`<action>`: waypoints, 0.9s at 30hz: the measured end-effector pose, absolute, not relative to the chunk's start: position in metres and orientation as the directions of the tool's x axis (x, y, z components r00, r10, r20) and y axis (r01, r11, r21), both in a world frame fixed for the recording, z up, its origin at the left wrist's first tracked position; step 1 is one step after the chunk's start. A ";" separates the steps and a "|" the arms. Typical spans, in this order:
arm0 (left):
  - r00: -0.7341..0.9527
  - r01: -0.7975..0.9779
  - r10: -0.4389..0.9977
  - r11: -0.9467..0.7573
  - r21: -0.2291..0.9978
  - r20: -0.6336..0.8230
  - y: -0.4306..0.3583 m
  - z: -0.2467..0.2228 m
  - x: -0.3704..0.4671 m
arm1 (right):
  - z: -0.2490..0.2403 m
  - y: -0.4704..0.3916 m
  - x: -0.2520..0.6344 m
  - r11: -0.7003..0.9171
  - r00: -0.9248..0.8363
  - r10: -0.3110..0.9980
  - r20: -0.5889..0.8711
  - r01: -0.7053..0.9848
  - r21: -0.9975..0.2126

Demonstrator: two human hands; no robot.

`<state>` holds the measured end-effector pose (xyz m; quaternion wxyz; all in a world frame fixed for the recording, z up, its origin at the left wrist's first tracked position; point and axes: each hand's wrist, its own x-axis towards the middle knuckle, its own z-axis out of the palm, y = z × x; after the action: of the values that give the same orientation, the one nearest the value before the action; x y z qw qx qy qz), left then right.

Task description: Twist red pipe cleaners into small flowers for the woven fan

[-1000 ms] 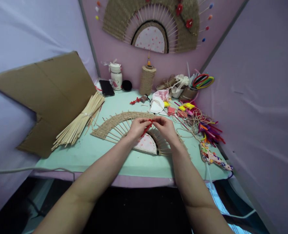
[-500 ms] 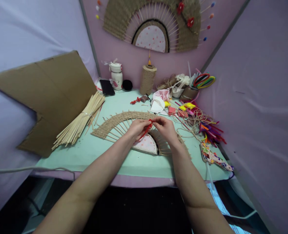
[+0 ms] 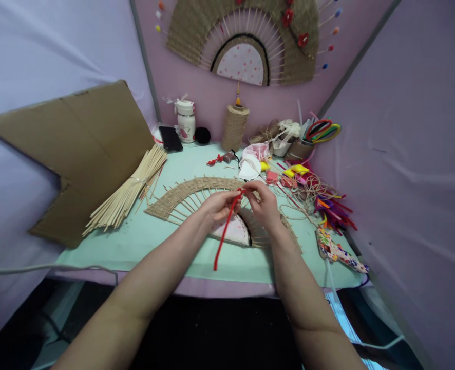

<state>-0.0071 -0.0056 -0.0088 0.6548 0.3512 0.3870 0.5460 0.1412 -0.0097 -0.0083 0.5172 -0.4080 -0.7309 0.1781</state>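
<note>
I have the red fuzzy strip [image 3: 223, 238] in the middle of my view, with its upper end between the two hands, above the woven fan [image 3: 189, 186] on the bench [image 3: 154, 254]. The left hand [image 3: 223, 204] is almost closed: its thumb and forefinger pinch the strip near this upper end, and the other fingers are bent below. The right hand [image 3: 265, 203] is also in a narrow pinch, and its fingertips seem to hold the short red part which points to the right. I cannot tell if this part is a loop, a knot or a plain end, because it is too small and the fingers cover it.

The relation which I watch is the direction of the long tail. From the pinch it runs down in my view, toward the person and a little to the left, and its free end lies past the near edge of the fan. So the left hand is the nearer one to this tail, while the right hand is across from it, at the short side. The tail passes in front of the white half-disc [image 3: 233, 231] of the fan; whether it touches the disc, I cannot judge from this angle.
</note>
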 end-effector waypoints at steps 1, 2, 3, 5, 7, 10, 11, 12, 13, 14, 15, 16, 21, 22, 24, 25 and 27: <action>0.109 -0.440 0.986 0.161 0.883 -0.126 -0.006 -0.008 -0.006 | -0.010 -0.008 0.141 0.539 -0.075 0.829 0.554 0.371 -0.756; 0.120 -0.427 0.983 0.180 0.886 -0.142 -0.006 -0.007 -0.005 | -0.011 -0.006 0.142 0.467 -0.032 0.875 0.484 0.328 -0.822; 0.106 -0.410 0.985 0.168 0.896 -0.136 -0.006 -0.006 -0.004 | -0.012 -0.005 0.142 0.392 -0.006 0.913 0.408 0.287 -0.874; 0.062 -0.353 0.994 0.108 0.929 -0.092 -0.007 -0.005 -0.002 | -0.012 -0.003 0.142 0.265 0.010 0.962 0.274 0.222 -0.939; 0.022 -0.272 0.999 0.031 0.962 -0.026 -0.008 -0.005 -0.001 | -0.012 -0.004 0.141 0.193 0.003 0.981 0.196 0.179 -0.965; 0.010 -0.168 0.999 -0.040 0.985 0.042 -0.011 -0.008 0.001 | -0.011 -0.007 0.140 0.174 -0.008 0.985 0.175 0.151 -0.973; 0.013 -0.145 0.999 -0.049 0.988 0.052 -0.012 -0.009 0.001 | -0.011 -0.007 0.139 0.175 -0.010 0.984 0.176 0.146 -0.974; 0.021 -0.130 0.998 -0.053 0.990 0.057 -0.012 -0.009 0.001 | -0.012 -0.008 0.139 0.178 -0.013 0.984 0.178 0.141 -0.974; 0.026 -0.120 0.998 -0.052 0.991 0.056 -0.013 -0.010 0.002 | -0.012 -0.007 0.140 0.182 -0.019 0.983 0.181 0.137 -0.974; 0.034 -0.116 0.998 -0.045 0.992 0.049 -0.013 -0.011 0.002 | -0.013 -0.007 0.140 0.187 -0.030 0.982 0.185 0.138 -0.973; 0.046 -0.119 0.998 -0.031 0.992 0.036 -0.012 -0.011 0.002 | -0.014 -0.007 0.141 0.196 -0.042 0.980 0.192 0.146 -0.970; 0.061 -0.132 0.998 -0.008 0.991 0.016 -0.012 -0.011 0.002 | -0.015 -0.006 0.143 0.210 -0.058 0.977 0.204 0.163 -0.964; 0.177 -0.139 0.969 0.196 0.971 -0.171 -0.012 -0.006 -0.004 | -0.010 -0.009 0.150 0.330 -0.184 0.943 0.276 0.423 -0.844; 0.209 -0.079 0.954 0.235 0.969 -0.214 -0.011 -0.004 -0.006 | -0.007 -0.011 0.151 0.355 -0.223 0.934 0.280 0.494 -0.794; 0.264 0.060 0.930 0.247 0.967 -0.254 -0.010 -0.002 -0.012 | -0.002 -0.016 0.153 0.391 -0.292 0.919 0.264 0.588 -0.708; 0.285 0.118 0.927 0.217 0.969 -0.243 -0.010 -0.001 -0.014 | 0.000 -0.018 0.154 0.397 -0.316 0.915 0.250 0.611 -0.685; 0.307 0.199 0.932 0.133 0.971 -0.191 -0.009 -0.003 -0.016 | 0.002 -0.019 0.157 0.402 -0.356 0.910 0.214 0.622 -0.672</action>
<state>-0.0158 -0.0087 -0.0030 0.5691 0.5743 0.4925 0.3221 0.1571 -0.0193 0.0024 0.2903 -0.4877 -0.7852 0.2477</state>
